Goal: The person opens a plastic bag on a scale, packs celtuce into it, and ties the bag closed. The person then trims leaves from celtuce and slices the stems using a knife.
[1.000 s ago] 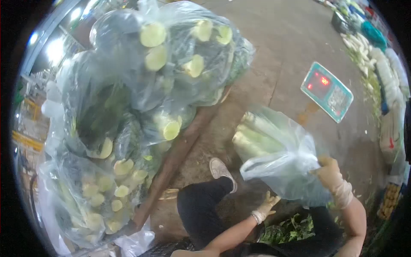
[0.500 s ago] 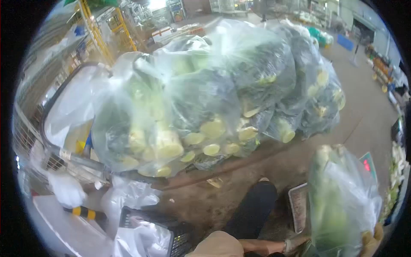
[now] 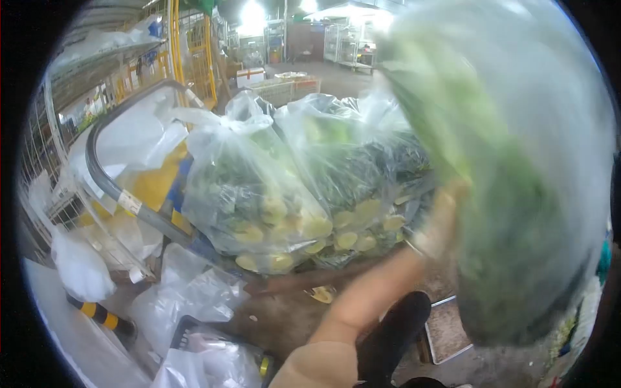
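Note:
A large clear plastic bag of green vegetables (image 3: 517,194) fills the right side of the view, lifted off the floor and blurred. My left hand (image 3: 446,216) is against the bag's left side, its fingers smeared and partly hidden by the bag. A band circles that wrist. My right hand does not show. Left of the raised bag, knotted clear bags of vegetables (image 3: 252,194) with pale cut stem ends lie piled beside a cart's grey tubular handle (image 3: 107,174).
Plastic bags lie over a dark crate (image 3: 184,333) at the lower left. A striped yellow and black post (image 3: 103,315) is beside it. Near my leg is a metal-edged tray (image 3: 447,333). Wire shelving (image 3: 48,129) stands at the left.
The bag of vegetables at the lower right has been raised up and now covers much of the right side. My left hand rose with it, and the view has tilted up and shifted.

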### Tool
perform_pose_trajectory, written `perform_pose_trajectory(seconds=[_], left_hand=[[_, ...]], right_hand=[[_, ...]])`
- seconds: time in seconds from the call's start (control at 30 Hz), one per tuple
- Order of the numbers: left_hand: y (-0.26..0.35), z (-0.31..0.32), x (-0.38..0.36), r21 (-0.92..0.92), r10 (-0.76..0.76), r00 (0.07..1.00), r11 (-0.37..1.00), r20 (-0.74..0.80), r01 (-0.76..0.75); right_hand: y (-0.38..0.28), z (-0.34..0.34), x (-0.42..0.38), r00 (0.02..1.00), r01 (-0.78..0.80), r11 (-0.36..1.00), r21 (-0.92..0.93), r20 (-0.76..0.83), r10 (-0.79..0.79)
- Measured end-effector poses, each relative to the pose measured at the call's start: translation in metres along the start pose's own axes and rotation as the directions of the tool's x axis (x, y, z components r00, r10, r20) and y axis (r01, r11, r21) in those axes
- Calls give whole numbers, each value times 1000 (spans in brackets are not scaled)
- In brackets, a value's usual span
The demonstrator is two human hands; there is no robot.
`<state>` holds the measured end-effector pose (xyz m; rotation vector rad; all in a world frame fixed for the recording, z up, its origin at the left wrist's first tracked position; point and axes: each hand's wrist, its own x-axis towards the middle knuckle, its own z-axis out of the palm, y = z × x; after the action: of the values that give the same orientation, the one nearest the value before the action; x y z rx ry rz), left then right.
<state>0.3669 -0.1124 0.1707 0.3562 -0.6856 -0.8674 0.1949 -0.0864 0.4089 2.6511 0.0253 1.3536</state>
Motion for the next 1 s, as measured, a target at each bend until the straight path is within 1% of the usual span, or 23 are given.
perform_pose_trajectory(seconds=[0.1,0.2,0.27,0.3,0.33,0.37,0.4,0.43,0.47,0.5,0.53,0.57,0.6,0.63,0.67,0.7,0.73,0.8,0.83,0.87,0.93,0.97,1.0], left_hand=[[125,-22,7,291,174,973,949,-149,-125],[240,-75,6,578,389,899,788,-202,-211],[298,-124,-8,794,501,836,592,-226,-140],[321,-152,-20,898,529,819,439,-224,-38],[342,-178,-37,966,503,837,237,-213,103],[359,-203,-53,972,351,917,-65,-188,224],[367,-213,-69,898,98,983,-402,-155,182],[368,-223,-82,788,-111,983,-614,-145,47],[366,-225,-96,655,-316,940,-739,-129,-158],[362,-217,-99,661,-139,981,-750,-136,-15],[358,-205,-97,666,40,990,-736,-138,122],[351,-189,-94,673,214,967,-695,-139,251],[342,-171,-90,682,380,914,-632,-141,368],[332,-153,-87,691,534,833,-548,-145,471],[321,-132,-85,700,670,727,-447,-152,558],[293,-93,-86,833,783,610,-413,118,368],[258,-53,-88,900,857,395,-414,332,140],[207,-11,-92,597,567,445,-798,693,87],[173,-4,-95,490,452,602,-864,658,112],[140,0,-98,372,332,741,-920,584,119],[93,-22,-93,395,326,854,-905,405,158],[87,-42,-86,357,328,855,-916,402,183],[88,-59,-82,314,337,852,-924,401,218]], right_hand=[[-10,48,45,986,-40,963,265,164,-4],[-5,76,56,965,-99,920,378,262,-3],[12,81,41,955,-146,906,396,296,24],[21,81,31,949,-171,905,390,311,45],[33,80,20,941,-202,906,372,330,75],[47,78,4,927,-243,913,329,357,118],[61,70,-16,906,-283,921,269,389,165],[75,62,-37,883,-320,925,206,420,211],[89,54,-57,856,-352,925,141,449,257],[107,47,-80,852,-410,902,137,411,325],[127,36,-101,827,-444,890,105,430,362],[145,21,-121,799,-479,875,70,449,401],[156,4,-136,771,-436,900,-9,513,378],[167,-14,-152,734,-385,919,-84,576,360],[185,-32,-178,700,-368,907,-203,581,414],[204,-47,-212,663,-346,883,-318,582,470],[219,-55,-250,655,-367,874,-320,578,486],[244,-66,-329,609,-673,700,-241,357,708],[256,-69,-368,601,-685,689,-237,351,718],[269,-71,-405,532,-777,607,-168,341,775],[261,-68,-433,388,-896,439,-70,355,850],[252,-63,-436,318,-932,360,-45,380,869],[252,-59,-444,336,-928,372,-23,382,861]])
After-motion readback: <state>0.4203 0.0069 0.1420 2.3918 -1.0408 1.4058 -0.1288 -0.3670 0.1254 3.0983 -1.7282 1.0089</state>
